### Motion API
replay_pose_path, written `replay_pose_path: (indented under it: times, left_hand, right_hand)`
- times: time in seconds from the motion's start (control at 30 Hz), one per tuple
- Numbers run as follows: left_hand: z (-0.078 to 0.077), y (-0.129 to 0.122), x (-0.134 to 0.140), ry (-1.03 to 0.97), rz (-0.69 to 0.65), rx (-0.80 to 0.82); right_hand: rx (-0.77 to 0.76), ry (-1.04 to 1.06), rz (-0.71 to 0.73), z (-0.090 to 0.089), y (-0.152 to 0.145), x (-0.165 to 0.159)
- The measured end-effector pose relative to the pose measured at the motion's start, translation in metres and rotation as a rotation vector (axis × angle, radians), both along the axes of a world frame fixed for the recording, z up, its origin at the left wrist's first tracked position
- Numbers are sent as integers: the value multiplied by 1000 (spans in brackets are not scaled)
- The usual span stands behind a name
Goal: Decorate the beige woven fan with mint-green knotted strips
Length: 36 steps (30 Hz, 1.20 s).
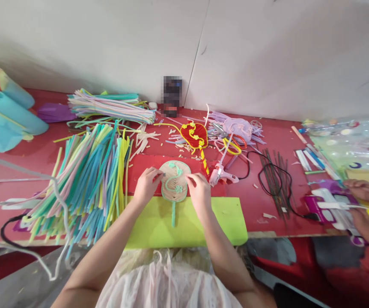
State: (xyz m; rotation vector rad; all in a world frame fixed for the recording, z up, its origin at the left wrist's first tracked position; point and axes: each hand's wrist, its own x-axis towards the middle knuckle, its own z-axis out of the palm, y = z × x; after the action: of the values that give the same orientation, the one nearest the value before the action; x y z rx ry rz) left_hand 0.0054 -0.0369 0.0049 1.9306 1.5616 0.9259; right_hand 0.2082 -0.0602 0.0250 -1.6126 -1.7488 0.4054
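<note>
Relation of the two hands to a pipe-cleaner hand fan (174,193). The fan, with a pale head and mint-green trim, lies between the left hand (149,183) and the right hand (199,188), to the right of the former and to the left of the latter; neither is clearly nearer. Its long axis runs away from the wearer, the mint-green handle (173,216) pointing back toward the body above a lime-green mat (224,220) at the front edge of the red worktop (251,203). Each hand has thumb and fingers drawn together at the side rim of the head; whether they pinch it or merely touch cannot be told. A pink glue gun (222,174) lies just beyond the right hand, to its right.
</note>
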Motion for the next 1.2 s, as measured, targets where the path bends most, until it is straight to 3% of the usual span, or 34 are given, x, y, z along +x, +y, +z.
replay_pose_path:
  times: [0.47, 0.9, 1.2]
  left_hand:
    - [-17, 0, 11, -71, -161, -34]
    - [-19, 5, 8, -106, -160, -100]
    - [-17, 4, 8, -32, -169, -50]
  right_hand:
    - [43, -191, 36, -34, -5, -17]
    - [37, -312, 44, -36, -4, -21]
    - [55, -248, 56, -35, -8, -19]
